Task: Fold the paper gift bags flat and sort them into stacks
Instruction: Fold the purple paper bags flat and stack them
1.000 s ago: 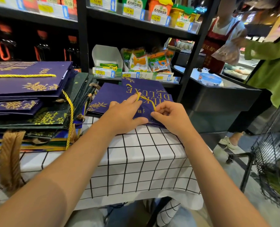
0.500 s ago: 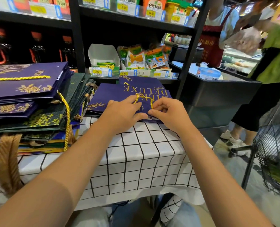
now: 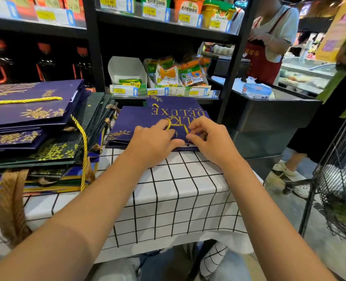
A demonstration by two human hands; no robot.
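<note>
Pressing flat on the purple gift bag (image 3: 147,120), the left hand (image 3: 153,142) is touching its gold cord handle (image 3: 177,125). The right hand (image 3: 210,140) is pinching the bag's near edge; the bag is lying folded.

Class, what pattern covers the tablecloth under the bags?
White tablecloth with a black grid of squares; head view.

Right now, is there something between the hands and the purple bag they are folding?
Nothing visible does. The left hand and the right hand already rest on the purple gift bag, at its near edge on the checked tablecloth. Only the bag's own gold cord handle lies between them.
</note>
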